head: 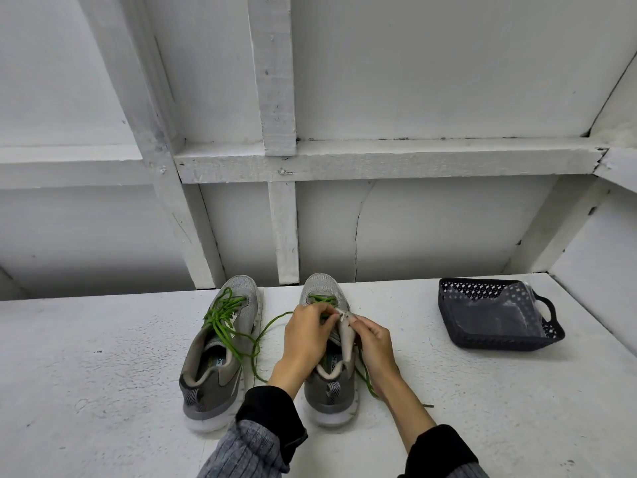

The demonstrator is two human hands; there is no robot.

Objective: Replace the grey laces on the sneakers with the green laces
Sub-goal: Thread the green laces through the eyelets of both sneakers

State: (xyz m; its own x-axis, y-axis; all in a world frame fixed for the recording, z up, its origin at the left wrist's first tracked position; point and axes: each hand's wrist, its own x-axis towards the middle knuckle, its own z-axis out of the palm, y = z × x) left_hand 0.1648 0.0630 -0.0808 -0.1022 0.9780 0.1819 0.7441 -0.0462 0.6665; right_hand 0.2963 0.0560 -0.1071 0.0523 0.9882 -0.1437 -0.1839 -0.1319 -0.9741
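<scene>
Two grey sneakers stand side by side on the white table [103, 357], toes pointing away from me. The left sneaker [220, 350] carries a green lace [224, 319] that lies in loose loops over its top. On the right sneaker [331, 384] a second green lace [322, 299] crosses the front eyelets, and its ends trail off to both sides. My left hand [306, 334] pinches that lace at the shoe's middle. My right hand [374, 343] pinches the lace beside the raised tongue [346, 339]. No grey lace is visible.
A dark perforated plastic basket [548, 334] with a handle sits on the table to the right, holding a clear plastic bag. A white wall with wooden framing rises right behind the shoes. Bare table surface lies to the left and in front.
</scene>
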